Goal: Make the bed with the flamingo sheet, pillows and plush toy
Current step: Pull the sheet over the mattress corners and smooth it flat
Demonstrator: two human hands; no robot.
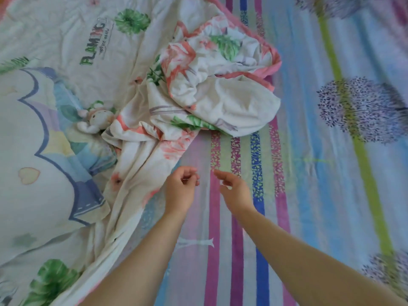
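A pillow [44, 151] lies at left, the plush toy [97, 120] at its edge. The flamingo sheet [209, 85] sits bunched mid-bed, not yet spread. My left hand [181, 186] and right hand [234, 191] hover loosely curled, holding nothing, over the striped bed [309, 173]. Most of the work, I judge, remains.
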